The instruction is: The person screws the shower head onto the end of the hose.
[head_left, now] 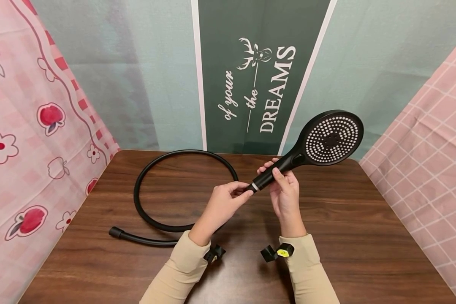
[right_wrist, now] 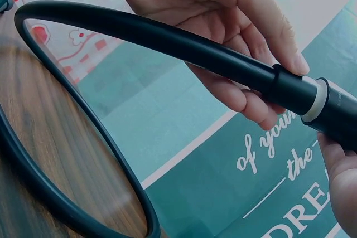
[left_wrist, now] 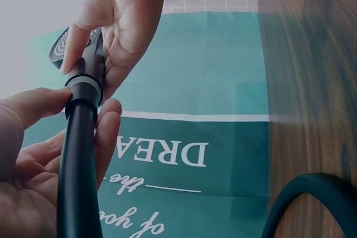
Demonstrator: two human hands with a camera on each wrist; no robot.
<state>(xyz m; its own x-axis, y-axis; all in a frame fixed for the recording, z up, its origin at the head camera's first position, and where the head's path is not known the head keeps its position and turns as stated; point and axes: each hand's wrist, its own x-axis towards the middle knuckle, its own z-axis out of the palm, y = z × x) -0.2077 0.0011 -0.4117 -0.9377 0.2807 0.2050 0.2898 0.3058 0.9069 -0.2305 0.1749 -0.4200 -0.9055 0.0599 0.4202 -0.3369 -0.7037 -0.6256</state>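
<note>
My right hand (head_left: pixel 285 190) grips the handle of a black shower head (head_left: pixel 332 137), held up at a slant with its round, white-dotted spray face towards me. At the lower end of that handle, my left hand (head_left: pixel 226 202) pinches the end fitting of a black shower hose (head_left: pixel 186 228) between thumb and fingers. A pale ring (right_wrist: pixel 318 101) shows between the hose fitting (right_wrist: pixel 293 87) and the handle, the two lined up end to end. From there the hose loops over the table, and its other end fitting (head_left: pixel 115 232) lies at the left.
The brown wooden table (head_left: pixel 349 236) reaches back to a green curtain (head_left: pixel 228 139) with white lettering. Pink patterned cloth (head_left: pixel 26 177) hangs at the left, pink checked cloth (head_left: pixel 422 169) at the right. Each wrist carries a small black camera mount (head_left: pixel 214 253).
</note>
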